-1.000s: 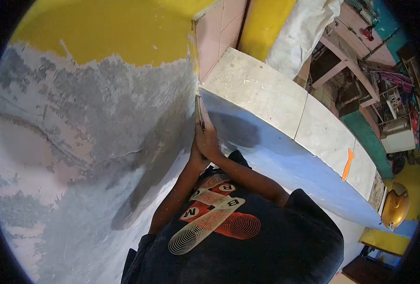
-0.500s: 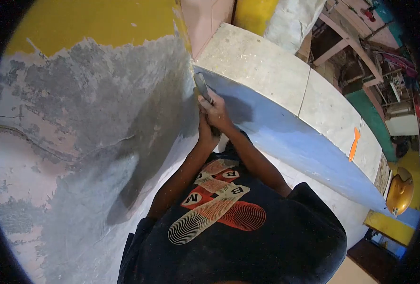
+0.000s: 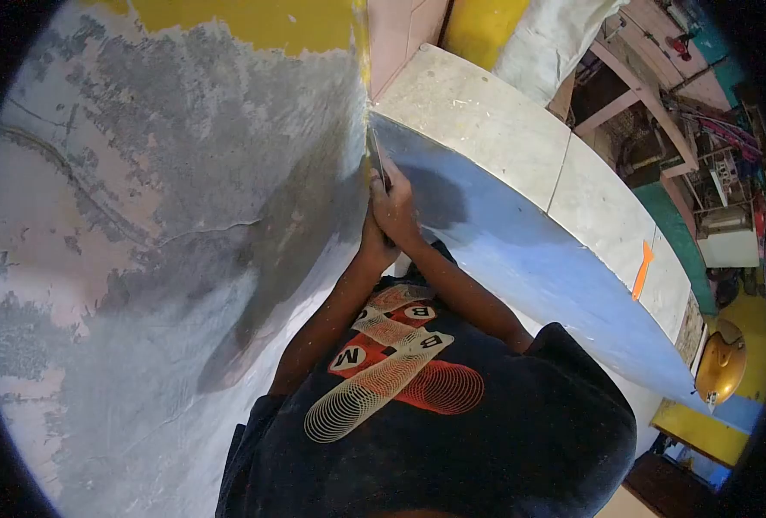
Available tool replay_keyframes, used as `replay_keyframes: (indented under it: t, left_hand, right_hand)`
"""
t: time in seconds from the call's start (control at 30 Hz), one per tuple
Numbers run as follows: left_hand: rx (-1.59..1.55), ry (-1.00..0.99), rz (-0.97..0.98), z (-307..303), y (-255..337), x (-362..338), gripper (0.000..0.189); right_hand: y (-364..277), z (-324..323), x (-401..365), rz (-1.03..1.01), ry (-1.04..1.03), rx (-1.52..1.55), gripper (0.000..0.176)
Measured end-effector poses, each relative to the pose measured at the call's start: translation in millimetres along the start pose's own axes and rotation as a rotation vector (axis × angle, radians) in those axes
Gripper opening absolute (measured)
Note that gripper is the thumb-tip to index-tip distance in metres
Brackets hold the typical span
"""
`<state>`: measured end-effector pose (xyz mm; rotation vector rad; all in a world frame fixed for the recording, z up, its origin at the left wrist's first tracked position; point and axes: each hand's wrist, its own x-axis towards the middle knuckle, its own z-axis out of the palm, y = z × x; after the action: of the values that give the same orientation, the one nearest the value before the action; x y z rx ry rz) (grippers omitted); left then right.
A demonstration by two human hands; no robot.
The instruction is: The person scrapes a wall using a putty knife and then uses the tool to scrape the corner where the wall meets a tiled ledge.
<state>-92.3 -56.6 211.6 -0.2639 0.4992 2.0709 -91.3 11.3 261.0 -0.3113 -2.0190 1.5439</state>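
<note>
My right hand (image 3: 397,210) is closed around a putty knife, whose thin grey blade (image 3: 378,157) points up into the corner where the scraped wall meets the blue panel. Seen nearly edge-on, the blade is close against that corner. Just below and to the left, my left hand (image 3: 372,235) presses against the right one and closes on the lower part of the same tool; its fingers are mostly hidden. The grey, patchy wall (image 3: 219,173) is on the left, and the smooth blue panel (image 3: 521,259) curves away on the right.
Pale slabs (image 3: 486,108) form a ledge above the blue panel, with some crumbs on it. An orange tool (image 3: 643,270) lies farther along. Beyond are a gold helmet-like object (image 3: 721,364), a white sack (image 3: 555,43) and a cluttered shelf frame (image 3: 646,95).
The blade has turned from showing its flat side to nearly edge-on, and my hands have shifted slightly. The view has tilted, so the wall and ledge sit differently in frame.
</note>
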Motion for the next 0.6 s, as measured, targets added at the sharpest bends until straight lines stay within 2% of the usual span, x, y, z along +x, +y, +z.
replay_keyframes:
  t: [0.17, 0.3, 0.37, 0.5, 0.57, 0.6]
  left_hand:
    - [0.02, -0.073, -0.068, -20, 5, 5, 0.043]
    - [-0.006, -0.127, -0.102, -13, 8, 1, 0.044]
    - [-0.099, 0.0, -0.156, -1, 2, -5, 0.045]
    - [-0.107, 0.077, -0.186, -38, -18, 3, 0.045]
    - [-0.087, 0.029, -0.096, -32, -19, -9, 0.044]
    - [-0.077, -0.04, -0.087, -22, -15, -12, 0.042]
  right_hand:
    - [-2, 7, 0, -0.036, 0.054, -0.01, 0.042]
    - [-1, 7, 1, 0.006, 0.065, -0.023, 0.041]
    - [3, 1, -1, -0.001, 0.032, -0.057, 0.04]
    - [36, 1, -21, 0.022, 0.02, -0.121, 0.03]
    - [36, 3, -27, 0.371, -0.117, -0.396, 0.04]
    - [33, 5, -15, 0.352, -0.109, -0.395, 0.04]
